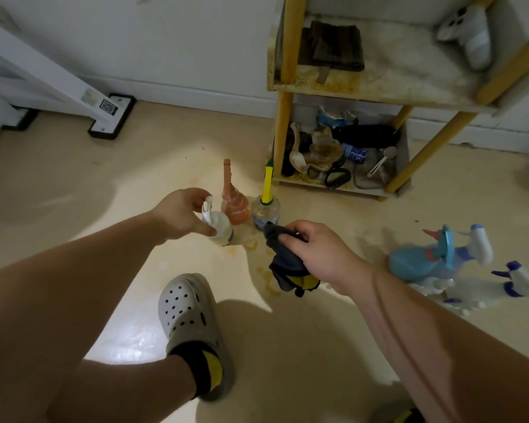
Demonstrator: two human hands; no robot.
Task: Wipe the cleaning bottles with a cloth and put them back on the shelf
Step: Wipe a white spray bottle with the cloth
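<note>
Both bare forearms reach from the near edge toward the middle of the floor (104, 184), converging as they go. The left hand (180, 213) is a little farther out, its fingers (196, 198) curled over the top of a white bottle (219, 227) and its thumb against the bottle's side. The right hand (313, 248), to its right and slightly nearer, grips a bunched dark cloth (283, 265), knuckles up.

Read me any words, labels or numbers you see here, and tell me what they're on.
None can be read.
Too blurred: sticker on the white stand foot.
Too blurred: label on the yellow-nozzle bottle.
Too small: print on the blue can, lower shelf.
</note>
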